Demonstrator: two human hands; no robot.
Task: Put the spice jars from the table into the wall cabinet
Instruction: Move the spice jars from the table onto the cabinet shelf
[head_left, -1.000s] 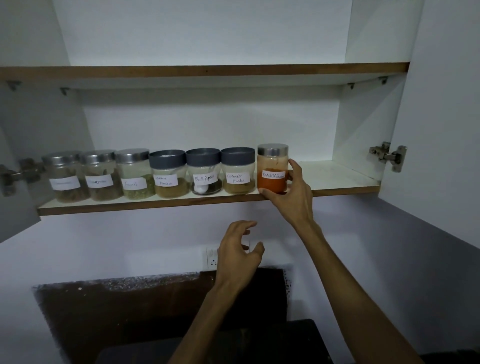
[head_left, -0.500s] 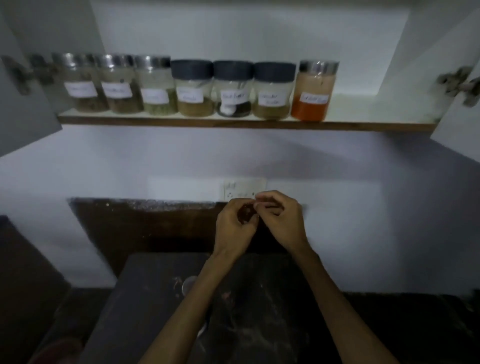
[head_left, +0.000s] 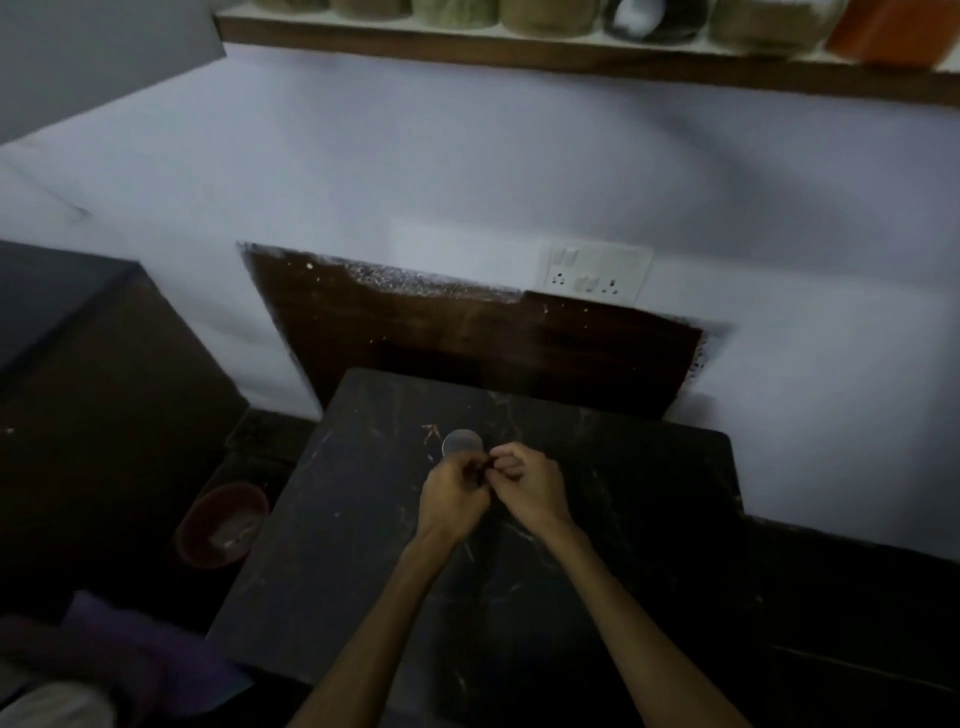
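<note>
Your left hand and right hand are together over the dark table, fingertips touching, both curled. Something small and dark may be pinched between them; too blurred to say, so I can't tell if either hand holds anything.

Spice jars: only the bottoms of a row show on the cabinet shelf along the top edge, orange-filled jar at the far right. One item left on the table: a small round silvery disc just beyond your left knuckles. Looks like a jar lid seen from above, probably the last jar, but the body is lost in the dark, so unconfirmed.

Handling, my read: if it's like the shelf jars, it's a rigid clear body, likely glass, smooth, breakable, modest weight with powder inside. Wrap the body below the lid. Don't lift by the lid alone; it could be loose. Shelf has free space to the right of the orange jar, though that end is cut off here.
</note>
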